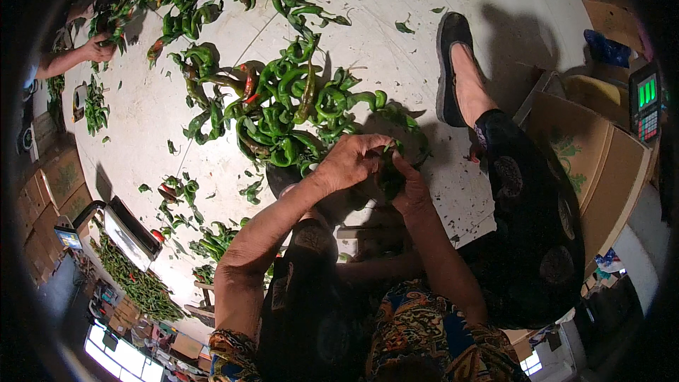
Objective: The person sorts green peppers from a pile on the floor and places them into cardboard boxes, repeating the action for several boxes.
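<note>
Both my hands meet in front of me over the floor. My left hand (pixel 349 163) is closed, fingertips pinched at the upper end of a dark green chili pepper (pixel 390 178). Around the same pepper, my right hand (pixel 413 189) is closed with its thumb along the side. Shadow and fingers hide part of the pepper. Just beyond my left hand lies a heap of curled green chili peppers (pixel 286 92), with a few red ones among them.
More peppers (pixel 187 0) spread far left, where another person's hand (pixel 99 48) holds some. Cardboard boxes (pixel 601 163) and a scale display (pixel 646 102) stand at right. At left are another scale (pixel 127 233) and a large pepper pile (pixel 138 283). My shod foot (pixel 453 64) rests ahead right.
</note>
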